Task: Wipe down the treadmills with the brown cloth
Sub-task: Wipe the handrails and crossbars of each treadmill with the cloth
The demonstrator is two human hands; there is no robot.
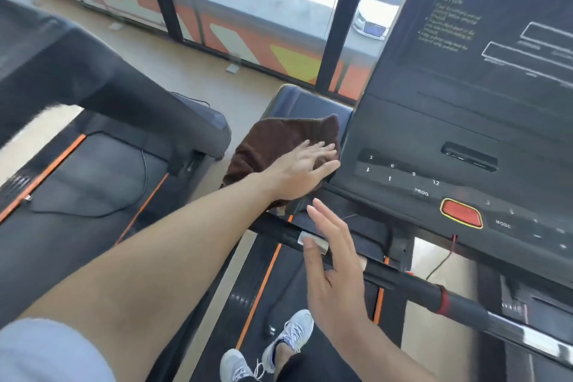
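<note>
The left hand (305,169) lies flat with straight fingers on the brown cloth (279,146), which sits on the treadmill (434,133) at the left edge of its panel. The right hand (333,260) is wide open near the handlebar (403,281), holding nothing. To wipe well, I think, press down flat and rub slowly over every bit
</note>
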